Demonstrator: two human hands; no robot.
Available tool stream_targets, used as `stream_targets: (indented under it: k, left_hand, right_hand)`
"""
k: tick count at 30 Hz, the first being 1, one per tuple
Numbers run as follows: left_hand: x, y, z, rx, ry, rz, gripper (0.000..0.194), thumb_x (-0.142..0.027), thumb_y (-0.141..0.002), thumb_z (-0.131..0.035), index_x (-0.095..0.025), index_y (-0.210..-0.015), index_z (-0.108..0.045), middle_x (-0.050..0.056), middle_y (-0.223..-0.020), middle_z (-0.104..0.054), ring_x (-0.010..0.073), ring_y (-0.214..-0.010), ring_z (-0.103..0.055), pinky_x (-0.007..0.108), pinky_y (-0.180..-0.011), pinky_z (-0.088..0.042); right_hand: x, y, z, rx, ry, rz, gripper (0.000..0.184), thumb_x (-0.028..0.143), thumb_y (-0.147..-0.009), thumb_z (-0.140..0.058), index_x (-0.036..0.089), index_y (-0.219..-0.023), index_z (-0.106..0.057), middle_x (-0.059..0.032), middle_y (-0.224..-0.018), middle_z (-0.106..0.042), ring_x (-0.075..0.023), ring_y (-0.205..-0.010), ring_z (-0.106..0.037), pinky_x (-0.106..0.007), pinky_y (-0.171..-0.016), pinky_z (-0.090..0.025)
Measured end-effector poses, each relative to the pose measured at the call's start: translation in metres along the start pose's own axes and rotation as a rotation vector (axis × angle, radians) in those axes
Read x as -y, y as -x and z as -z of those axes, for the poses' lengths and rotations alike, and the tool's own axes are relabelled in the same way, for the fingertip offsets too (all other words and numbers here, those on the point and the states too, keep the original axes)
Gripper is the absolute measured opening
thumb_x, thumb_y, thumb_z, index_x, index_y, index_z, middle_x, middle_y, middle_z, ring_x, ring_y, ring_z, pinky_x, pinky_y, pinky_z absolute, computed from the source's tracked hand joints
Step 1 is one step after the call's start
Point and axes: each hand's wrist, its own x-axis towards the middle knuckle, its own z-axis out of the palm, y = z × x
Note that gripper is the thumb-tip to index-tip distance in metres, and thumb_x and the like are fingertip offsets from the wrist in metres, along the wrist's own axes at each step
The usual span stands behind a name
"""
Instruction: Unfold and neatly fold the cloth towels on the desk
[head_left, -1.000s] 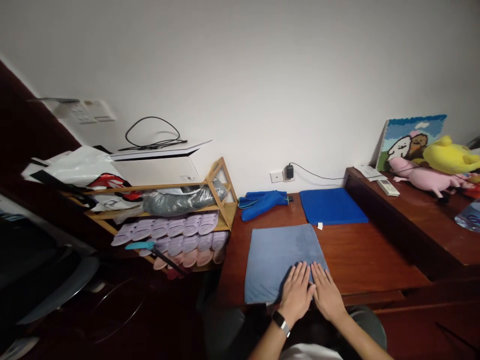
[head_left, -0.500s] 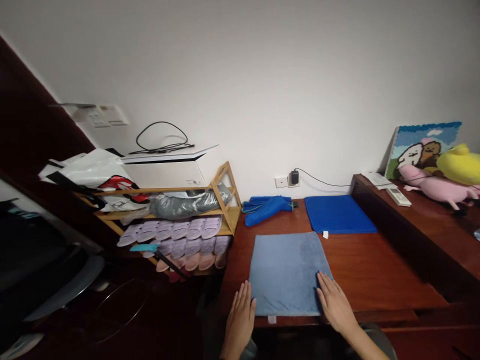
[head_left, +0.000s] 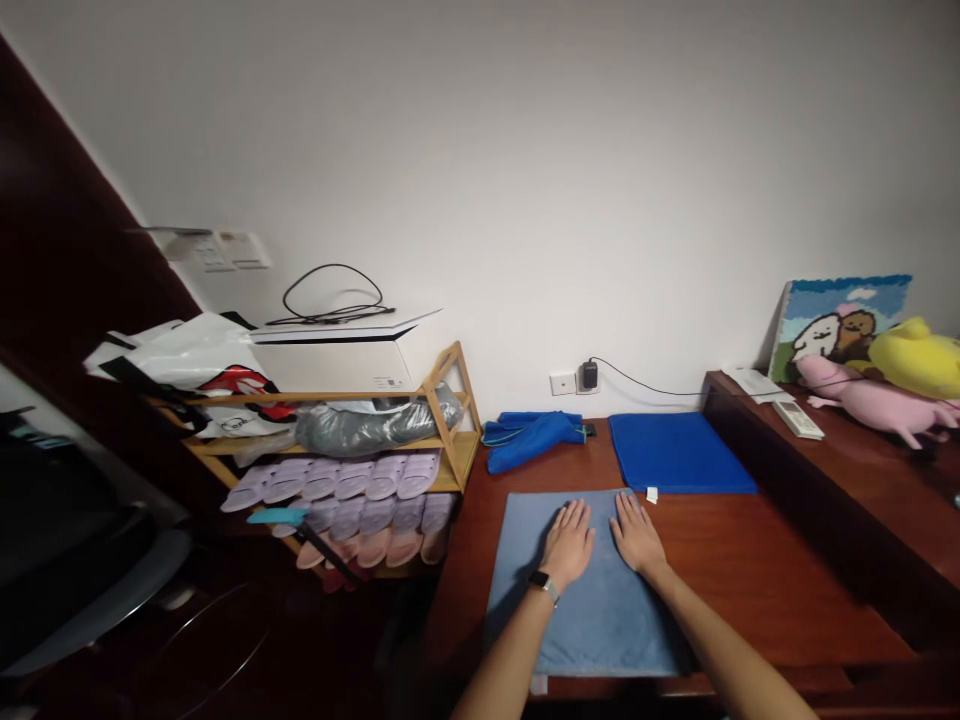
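A grey-blue folded cloth lies flat as a near square on the brown desk, its small white tag at the front edge. My left hand rests palm down on its upper middle, fingers stretched out; a watch is on that wrist. Flat on the upper right part of the cloth is my right hand, also with its fingers extended. Beyond them sits a folded bright blue cloth with a white tag. A loosely bunched blue cloth lies to its left by the wall.
Left of the desk stands a wooden rack holding slippers, a bag and a white box. On the raised ledge at right are a remote, a pink plush toy and a picture. A plugged-in adapter trails a cord.
Both hands have moved from the cloth's side edges inward and away from me, onto its upper part. The view has tipped down slightly less far, shifting the scene lower.
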Motion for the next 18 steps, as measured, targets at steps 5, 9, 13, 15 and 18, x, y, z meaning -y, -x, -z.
stream_targets:
  k: [5,9,13,15,18]
  left_hand:
    - [-0.004,-0.028,-0.033,0.020,0.025,0.116,0.054,-0.046,-0.108,-0.037,-0.029,-0.158,-0.050,0.007,-0.167,-0.044,0.0263,-0.156,-0.037,0.052,-0.130,-0.028]
    - [0.050,-0.015,-0.028,-0.013,-0.064,0.327,0.060,-0.045,-0.104,-0.042,-0.025,-0.161,-0.046,0.012,-0.167,-0.043,0.0320,-0.157,-0.035,0.058,-0.128,-0.028]
    - [0.114,0.007,-0.011,-0.018,-0.152,0.420,0.062,-0.042,-0.105,-0.036,-0.023,-0.164,-0.038,0.012,-0.167,-0.042,0.0305,-0.157,-0.035,0.055,-0.127,-0.029]
    - [0.133,0.014,-0.005,-0.014,-0.159,0.418,0.063,-0.042,-0.105,-0.035,-0.023,-0.165,-0.035,0.011,-0.168,-0.041,0.0294,-0.157,-0.035,0.054,-0.127,-0.029]
    - [0.139,0.016,0.003,-0.021,-0.144,0.414,0.063,-0.040,-0.105,-0.035,-0.022,-0.166,-0.034,0.012,-0.167,-0.043,0.0295,-0.156,-0.038,0.054,-0.127,-0.029]
  right_hand:
    - [0.000,0.004,-0.002,-0.016,0.011,-0.058,0.072,0.047,-0.106,-0.020,0.007,-0.166,-0.028,-0.0121,-0.174,-0.023,-0.0243,-0.163,-0.017,-0.045,-0.132,-0.014]
    - [0.004,0.004,0.003,-0.014,0.009,-0.090,0.074,0.049,-0.106,-0.019,0.007,-0.167,-0.026,-0.0104,-0.175,-0.021,-0.0227,-0.163,-0.018,-0.044,-0.132,-0.013]
    - [0.004,0.006,0.000,-0.012,0.022,-0.105,0.075,0.050,-0.106,-0.019,0.008,-0.167,-0.024,-0.0095,-0.175,-0.019,-0.0223,-0.163,-0.017,-0.044,-0.132,-0.012]
    - [0.003,0.005,0.000,-0.004,0.024,-0.106,0.074,0.050,-0.106,-0.018,0.009,-0.168,-0.023,-0.0098,-0.175,-0.018,-0.0223,-0.163,-0.016,-0.045,-0.132,-0.012]
    - [0.002,0.001,0.009,0.067,0.022,-0.103,0.075,0.051,-0.106,-0.019,0.009,-0.168,-0.020,-0.0104,-0.176,-0.016,-0.0224,-0.164,-0.014,-0.045,-0.132,-0.011]
